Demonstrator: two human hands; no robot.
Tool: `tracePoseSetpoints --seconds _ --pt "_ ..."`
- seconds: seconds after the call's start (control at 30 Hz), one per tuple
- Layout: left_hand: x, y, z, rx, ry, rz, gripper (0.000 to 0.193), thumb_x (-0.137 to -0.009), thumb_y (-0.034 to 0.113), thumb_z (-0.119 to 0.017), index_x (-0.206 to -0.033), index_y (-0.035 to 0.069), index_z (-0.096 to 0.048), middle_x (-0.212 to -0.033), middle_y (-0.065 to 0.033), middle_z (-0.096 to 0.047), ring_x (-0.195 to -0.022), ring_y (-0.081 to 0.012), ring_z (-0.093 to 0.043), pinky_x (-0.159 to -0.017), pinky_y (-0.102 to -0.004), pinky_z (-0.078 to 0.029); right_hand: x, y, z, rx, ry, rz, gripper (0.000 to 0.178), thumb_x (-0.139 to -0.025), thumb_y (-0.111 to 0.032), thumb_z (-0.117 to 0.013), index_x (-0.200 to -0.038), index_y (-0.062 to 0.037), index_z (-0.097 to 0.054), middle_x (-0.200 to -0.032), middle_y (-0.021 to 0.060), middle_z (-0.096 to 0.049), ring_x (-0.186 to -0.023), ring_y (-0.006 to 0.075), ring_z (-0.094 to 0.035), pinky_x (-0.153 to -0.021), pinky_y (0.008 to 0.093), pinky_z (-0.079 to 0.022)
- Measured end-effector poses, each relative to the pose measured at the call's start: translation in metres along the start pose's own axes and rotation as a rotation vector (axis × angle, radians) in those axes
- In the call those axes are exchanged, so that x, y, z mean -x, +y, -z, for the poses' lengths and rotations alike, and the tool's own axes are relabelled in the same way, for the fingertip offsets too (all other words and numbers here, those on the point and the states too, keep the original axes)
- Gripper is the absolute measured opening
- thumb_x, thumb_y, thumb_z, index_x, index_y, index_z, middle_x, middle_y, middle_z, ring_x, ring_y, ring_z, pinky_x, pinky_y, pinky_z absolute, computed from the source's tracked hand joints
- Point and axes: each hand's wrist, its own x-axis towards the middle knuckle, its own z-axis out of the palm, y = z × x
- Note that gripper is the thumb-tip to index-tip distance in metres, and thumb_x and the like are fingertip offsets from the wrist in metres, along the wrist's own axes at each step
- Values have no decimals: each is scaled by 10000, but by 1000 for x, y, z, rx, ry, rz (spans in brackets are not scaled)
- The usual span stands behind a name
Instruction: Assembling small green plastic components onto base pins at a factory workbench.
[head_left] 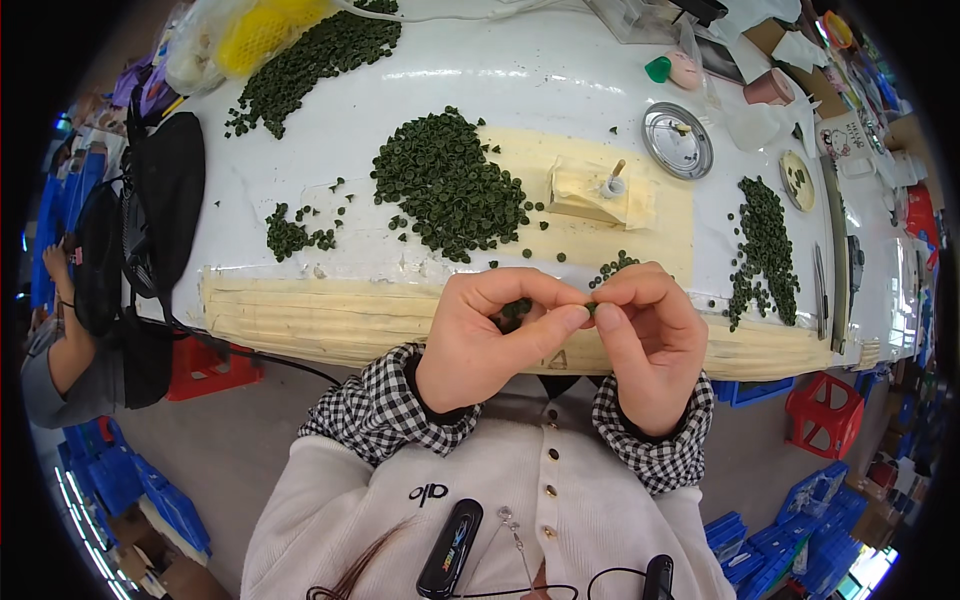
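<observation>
My left hand (482, 340) and my right hand (657, 350) meet over the table's near edge, thumb and forefinger pinched on each. Between the fingertips is a small dark green cup-shaped piece (591, 308), mostly covered by them. More green pieces (513, 316) show behind the curled fingers of my left hand; whether it holds them is unclear. Just beyond my hands lie a few loose pieces (615, 265). A large heap of the same green pieces (445, 185) spreads farther back, left of a cream-wrapped block (590, 192) with a small upright stick in a white holder.
Other green heaps lie at the far left (315, 60) and right (762, 250). A round metal dish (678, 140) stands at the back right, near tweezers (820, 290). A black bag (165, 210) sits at the left edge. Red stools (825, 415) stand below.
</observation>
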Motion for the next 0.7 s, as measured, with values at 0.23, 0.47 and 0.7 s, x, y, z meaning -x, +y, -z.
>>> tracePoseSetpoints --seconds 0.23,0.47,0.7 --pt "0 0 0 -37 9 11 99 -811 63 -631 -873 -10 -653 -723 35 -598 -599 7 -420 -527 -159 -351 0 0 0 0 0 -14 111 -800 81 -546 -908 56 -550 -901 96 -542 -808 140 -600 -737 233 -490" --pt "1 0 0 -36 -2 8 92 -830 71 -611 -864 -13 -628 -755 14 -611 -621 -2 -451 -553 -163 -373 2 1 -3 61 42 -22 118 -785 80 -564 -898 44 -564 -863 95 -559 -773 140 -605 -713 238 -486" --pt "-2 6 1 121 -4 67 109 -856 83 -587 -874 -22 -606 -798 -41 -642 -729 -44 -551 -642 -183 -434 -4 3 -5 489 59 361 200 -695 103 -638 -872 14 -611 -779 111 -618 -703 208 -610 -633 266 -491"
